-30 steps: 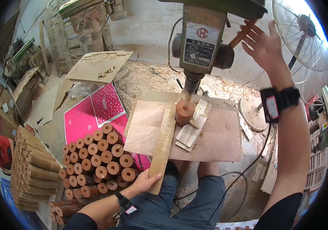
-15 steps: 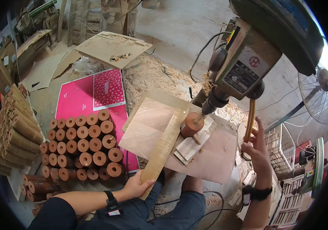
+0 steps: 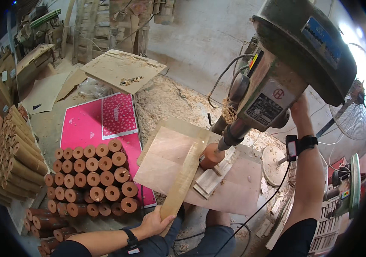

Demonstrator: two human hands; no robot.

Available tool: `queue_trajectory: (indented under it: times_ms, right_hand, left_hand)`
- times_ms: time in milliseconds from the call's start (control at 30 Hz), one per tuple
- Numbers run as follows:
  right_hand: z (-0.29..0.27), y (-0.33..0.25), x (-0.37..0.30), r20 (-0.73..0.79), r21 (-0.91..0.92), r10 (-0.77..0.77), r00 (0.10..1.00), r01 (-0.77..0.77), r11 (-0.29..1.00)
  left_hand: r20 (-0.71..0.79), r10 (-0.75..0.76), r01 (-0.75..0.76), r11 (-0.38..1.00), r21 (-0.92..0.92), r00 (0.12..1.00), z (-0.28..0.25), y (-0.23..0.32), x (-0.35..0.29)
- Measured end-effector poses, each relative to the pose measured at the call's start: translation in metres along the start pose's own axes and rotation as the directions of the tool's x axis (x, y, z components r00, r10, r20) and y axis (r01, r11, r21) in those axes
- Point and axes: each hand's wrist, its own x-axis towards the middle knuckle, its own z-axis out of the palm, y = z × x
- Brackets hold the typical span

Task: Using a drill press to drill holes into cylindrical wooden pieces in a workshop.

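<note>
My left hand (image 3: 159,220) is closed round the near end of a long flat wooden strip (image 3: 182,182). The strip slants away over the drill press table, its far end beside a red-brown cylinder (image 3: 211,156). That cylinder stands under the drill chuck (image 3: 233,135), and the bit meets its top; how deep cannot be seen. Light wooden blocks (image 3: 212,177) lie against the cylinder's right side. My right hand (image 3: 301,108) is raised beside the drill press head (image 3: 273,92). Its fingers are hidden behind the machine, so their grip does not show.
Rows of drilled red-brown cylinders (image 3: 92,165) stand stacked on the left, by a pink sheet (image 3: 80,122). Farther left lies a pile of brown tubes (image 3: 18,156). Shavings (image 3: 170,100) cover the floor. A fan (image 3: 351,113) stands right; a black cable (image 3: 260,210) crosses near my right arm.
My right hand has moved from the lever's lower end up and away to the side of the drill head. The chuck sits closer to the cylinder. My left hand keeps hold of the strip.
</note>
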Motion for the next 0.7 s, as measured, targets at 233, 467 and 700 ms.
queue_trajectory:
  times_ms: [233,467,700]
  right_hand:
    - [-0.023,-0.069,-0.002,0.098,-0.174,-0.173,0.980,0.188,0.967]
    - [0.006,-0.145,-0.084,0.351,-0.332,-0.339,0.873,0.454,0.827]
    - [0.009,-0.129,-0.083,0.127,-0.546,-0.313,0.941,0.330,0.770]
  left_hand:
    - [-0.003,-0.009,0.009,1.000,0.028,1.000,-0.001,-0.002,-0.001]
    - [-0.024,0.053,-0.054,0.998,-0.013,0.998,-0.001,-0.005,-0.002]
    - [-0.016,0.037,-0.037,0.998,-0.040,0.999,-0.002,-0.004,-0.001]
